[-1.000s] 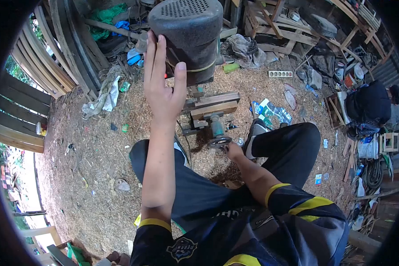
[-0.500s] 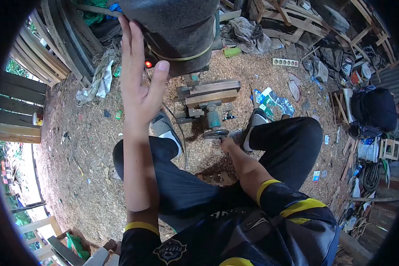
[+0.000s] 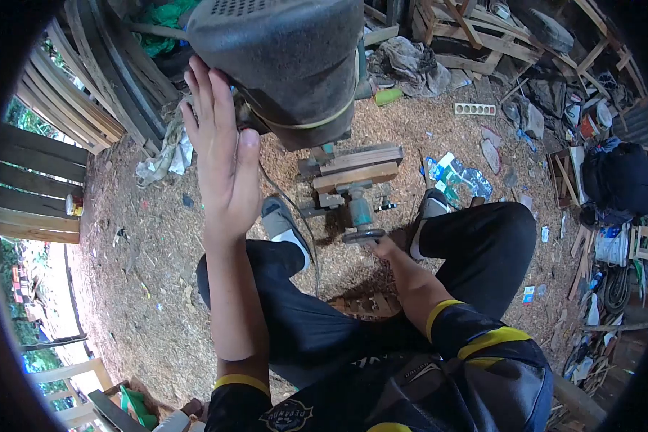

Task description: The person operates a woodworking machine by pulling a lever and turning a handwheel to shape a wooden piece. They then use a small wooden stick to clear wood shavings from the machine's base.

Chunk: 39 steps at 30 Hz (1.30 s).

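Observation:
My left hand (image 3: 227,169) is raised with its fingers stretched out and a little apart. Its fingertips overlap the left side of a large, dark machine housing (image 3: 288,68) that has a yellow band round its lower part. My right hand (image 3: 384,248) is closed on the rim of a dark handwheel (image 3: 362,235), low in front of me between my knees. Behind the wheel is a green screw housing (image 3: 360,210). Wooden blocks (image 3: 356,176) form the jaws of a vise beneath the machine housing.
Wood shavings cover the floor (image 3: 144,266). A cable (image 3: 284,191) runs beside my left foot. A power strip (image 3: 474,109) lies at the back right. Long boards (image 3: 115,79) lean at the left. A dark backpack (image 3: 615,176) and scrap stand at the right.
The view has shifted, so the machine and vise appear lower and further right. My left hand's fingers have spread, and a red light beside it is hidden. My right hand stays on the wheel.

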Tool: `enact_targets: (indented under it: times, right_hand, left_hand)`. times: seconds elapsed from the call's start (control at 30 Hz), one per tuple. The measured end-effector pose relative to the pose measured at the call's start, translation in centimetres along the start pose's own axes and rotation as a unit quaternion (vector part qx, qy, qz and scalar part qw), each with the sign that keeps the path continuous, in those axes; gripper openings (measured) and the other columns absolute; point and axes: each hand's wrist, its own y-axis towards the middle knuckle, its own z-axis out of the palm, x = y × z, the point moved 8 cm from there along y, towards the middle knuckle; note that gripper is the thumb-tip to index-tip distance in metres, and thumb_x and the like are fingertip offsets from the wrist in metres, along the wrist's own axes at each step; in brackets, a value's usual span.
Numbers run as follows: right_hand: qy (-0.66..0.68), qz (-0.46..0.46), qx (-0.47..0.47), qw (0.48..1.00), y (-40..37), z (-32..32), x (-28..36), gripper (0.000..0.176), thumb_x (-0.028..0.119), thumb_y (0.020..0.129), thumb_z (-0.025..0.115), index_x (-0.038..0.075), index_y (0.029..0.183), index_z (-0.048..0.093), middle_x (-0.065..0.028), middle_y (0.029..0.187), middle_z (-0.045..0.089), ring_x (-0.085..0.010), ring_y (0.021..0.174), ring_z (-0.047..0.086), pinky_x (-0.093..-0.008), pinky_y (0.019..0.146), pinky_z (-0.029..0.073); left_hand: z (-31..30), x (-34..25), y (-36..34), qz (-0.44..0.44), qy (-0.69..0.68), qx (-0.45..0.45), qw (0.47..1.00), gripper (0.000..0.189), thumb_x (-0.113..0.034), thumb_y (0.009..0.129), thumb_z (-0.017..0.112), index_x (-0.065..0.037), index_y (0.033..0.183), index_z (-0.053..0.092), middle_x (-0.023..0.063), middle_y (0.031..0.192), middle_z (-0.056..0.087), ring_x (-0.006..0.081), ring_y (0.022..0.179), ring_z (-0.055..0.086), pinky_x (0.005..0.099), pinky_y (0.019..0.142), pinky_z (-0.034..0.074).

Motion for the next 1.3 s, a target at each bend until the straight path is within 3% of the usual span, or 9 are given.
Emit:
enact_targets:
  times: [0.07,0.1,0.2,0.3,0.4,0.6,0.7,0.9,1.3]
  right_hand:
    - [0.06,0.021,0.005,0.998,-3.1,-2.3,3.5,0.041,0.036,0.099,0.063,0.007,0.126,0.071,-0.0227,0.125,0.072,-0.037,0.122,0.066,-0.0457,0.102,0.051]
    - [0.005,0.057,-0.008,0.998,-6.8,-6.3,9.5,0.047,0.044,0.097,0.064,0.005,0.121,0.073,-0.0246,0.118,0.073,-0.0389,0.117,0.068,-0.0459,0.098,0.053]
    - [-0.023,0.041,-0.049,0.998,-6.7,-6.4,9.1,0.061,0.057,0.094,0.062,0.001,0.11,0.076,-0.0278,0.109,0.074,-0.0428,0.11,0.07,-0.0465,0.092,0.055]
    - [-0.136,0.071,-0.03,0.988,-8.1,-8.2,11.5,0.072,0.066,0.093,0.059,-0.003,0.1,0.076,-0.0298,0.1,0.073,-0.0463,0.103,0.07,-0.0494,0.088,0.056]
    - [-0.107,0.053,-0.086,0.989,-9.0,-8.9,12.6,0.076,0.07,0.091,0.059,-0.004,0.091,0.076,-0.0321,0.095,0.071,-0.0479,0.1,0.07,-0.0505,0.085,0.056]
    - [-0.15,0.023,-0.108,0.982,-9.6,-9.6,13.8,0.077,0.071,0.091,0.059,-0.004,0.088,0.076,-0.0306,0.087,0.071,-0.0467,0.093,0.071,-0.0508,0.082,0.057]
    - [-0.146,0.054,-0.106,0.982,-9.7,-9.5,13.3,0.077,0.071,0.091,0.059,-0.003,0.087,0.077,-0.0296,0.086,0.072,-0.0461,0.091,0.071,-0.0505,0.082,0.057]
    - [-0.178,0.032,-0.115,0.977,-10.8,-10.4,15.4,0.068,0.066,0.092,0.06,0.001,0.091,0.078,-0.026,0.088,0.074,-0.0451,0.089,0.072,-0.0511,0.082,0.058]
    - [-0.194,0.046,-0.106,0.974,-10.9,-10.4,15.5,0.072,0.067,0.093,0.057,-0.002,0.092,0.077,-0.0254,0.092,0.074,-0.0445,0.092,0.072,-0.0507,0.086,0.057]
  left_hand:
    - [-0.1,-0.2,0.1,0.005,0.001,0.003,1.0,0.065,-0.023,0.108,0.044,-0.011,0.168,0.023,0.0181,0.175,0.014,0.0376,0.162,0.012,0.0573,0.127,0.001]
    - [-0.1,-0.2,0.0,-0.001,0.0,0.003,1.0,0.065,-0.023,0.107,0.044,-0.01,0.168,0.024,0.0183,0.175,0.014,0.0381,0.162,0.012,0.0575,0.127,0.001]
    - [-0.2,-0.2,0.0,-0.008,0.002,0.005,1.0,0.064,-0.022,0.107,0.044,-0.01,0.167,0.025,0.0189,0.175,0.015,0.0396,0.162,0.012,0.0583,0.126,0.0]
    - [-0.2,-0.4,0.0,-0.009,0.002,0.009,1.0,0.064,-0.023,0.107,0.044,-0.009,0.167,0.026,0.0194,0.174,0.017,0.0402,0.161,0.012,0.0586,0.126,0.0]
    - [-0.4,-0.6,0.1,-0.012,0.007,0.008,1.0,0.064,-0.025,0.107,0.043,-0.01,0.167,0.027,0.0195,0.174,0.018,0.0398,0.162,0.012,0.0581,0.126,0.001]
    - [-0.3,-0.6,0.0,-0.012,0.013,0.006,1.0,0.063,-0.026,0.107,0.043,-0.01,0.167,0.027,0.0185,0.174,0.018,0.0386,0.162,0.012,0.0571,0.127,0.001]
    - [-0.3,-0.8,-0.1,-0.012,0.012,0.004,1.0,0.065,-0.025,0.107,0.044,-0.01,0.167,0.027,0.0174,0.174,0.018,0.0368,0.162,0.013,0.0557,0.127,0.002]
    - [-0.2,-0.8,0.0,-0.009,0.02,0.004,1.0,0.068,-0.022,0.105,0.048,-0.008,0.167,0.024,0.0154,0.175,0.017,0.0339,0.162,0.013,0.0531,0.128,0.003]
    - [-0.1,-0.8,0.1,-0.017,0.019,0.003,1.0,0.068,-0.025,0.106,0.049,-0.008,0.167,0.024,0.0165,0.175,0.017,0.0347,0.162,0.014,0.0525,0.128,0.005]
